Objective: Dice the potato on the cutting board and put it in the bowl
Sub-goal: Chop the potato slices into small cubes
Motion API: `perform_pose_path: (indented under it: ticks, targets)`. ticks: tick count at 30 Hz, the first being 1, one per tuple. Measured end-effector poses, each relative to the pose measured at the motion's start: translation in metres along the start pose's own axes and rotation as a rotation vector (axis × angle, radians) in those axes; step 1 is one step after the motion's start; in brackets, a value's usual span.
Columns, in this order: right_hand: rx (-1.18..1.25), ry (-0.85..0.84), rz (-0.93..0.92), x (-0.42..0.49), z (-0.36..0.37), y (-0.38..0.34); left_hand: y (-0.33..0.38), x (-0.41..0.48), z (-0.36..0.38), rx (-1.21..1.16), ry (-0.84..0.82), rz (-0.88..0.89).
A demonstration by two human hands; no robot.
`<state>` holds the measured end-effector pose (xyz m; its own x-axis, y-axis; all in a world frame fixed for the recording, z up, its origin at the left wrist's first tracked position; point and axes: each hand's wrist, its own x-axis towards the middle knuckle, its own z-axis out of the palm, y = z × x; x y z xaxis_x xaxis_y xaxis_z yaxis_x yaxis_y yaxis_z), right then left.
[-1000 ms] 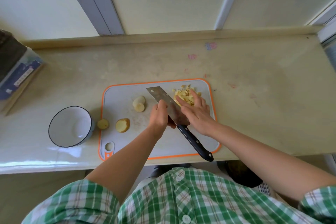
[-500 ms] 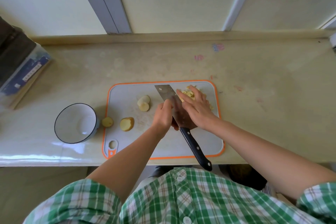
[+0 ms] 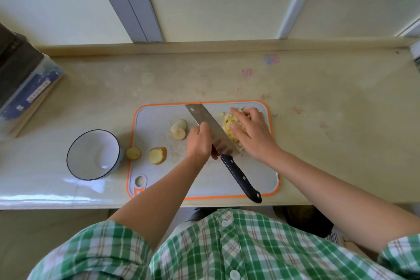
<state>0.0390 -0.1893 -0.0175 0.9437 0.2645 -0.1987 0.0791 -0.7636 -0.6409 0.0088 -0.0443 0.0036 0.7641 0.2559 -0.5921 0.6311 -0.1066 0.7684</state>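
A grey cutting board (image 3: 159,177) with an orange rim lies on the counter. A cleaver (image 3: 204,120) with a black handle (image 3: 241,177) rests slantwise across it. My left hand (image 3: 198,143) grips the blade's spine just ahead of the handle. My right hand (image 3: 251,134) lies with spread fingers over a pile of diced potato (image 3: 228,126), pressing it against the blade's right face. Two stacked potato rounds (image 3: 178,129) sit left of the blade. A cut chunk (image 3: 157,155) and an end piece (image 3: 133,153) lie at the board's left edge. The white bowl (image 3: 86,150) with a dark rim stands empty to the left.
A blue and clear box (image 3: 27,91) sits at the counter's far left. A raised ledge (image 3: 227,44) runs along the back under the wall panels. The counter's front edge (image 3: 56,200) is close to the board's near side.
My right hand has drawn the diced pile closer against the blade, and more dice now show between fingers and blade. My left hand keeps its hold on the cleaver.
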Motion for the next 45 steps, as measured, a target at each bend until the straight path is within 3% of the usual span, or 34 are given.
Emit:
perform_pose_path:
  ticks: [2,5,7,10,13,16,19,22,45]
  targets:
    - [0.035,-0.116,-0.056,-0.010,-0.010,-0.012,-0.001,0.004,-0.001,0.000,0.070,0.004]
    - [-0.242,-0.352,-0.113,-0.029,-0.008,-0.030,-0.006,0.011,-0.004,0.029,0.127,0.001]
    - [-0.306,-0.321,-0.162,-0.034,-0.001,-0.031,-0.006,0.012,-0.003,0.023,0.074,0.032]
    - [-0.180,-0.142,-0.148,-0.034,0.004,-0.025,-0.007,0.011,-0.006,-0.028,-0.104,0.102]
    - [0.050,-0.027,0.016,-0.032,0.001,-0.014,-0.025,0.016,-0.019,0.340,-0.052,0.296]
    - [0.045,-0.005,0.056,-0.036,0.003,0.000,-0.050,0.024,-0.033,0.788,0.007,0.521]
    - [0.000,-0.065,0.071,-0.047,0.008,0.005,-0.061,0.029,-0.032,1.029,-0.085,0.567]
    - [-0.024,-0.097,0.068,-0.056,0.014,0.008,-0.063,0.033,-0.023,1.118,-0.095,0.567]
    - [-0.221,-0.117,0.048,-0.047,0.025,0.003,-0.071,0.030,-0.012,0.860,0.032,0.540]
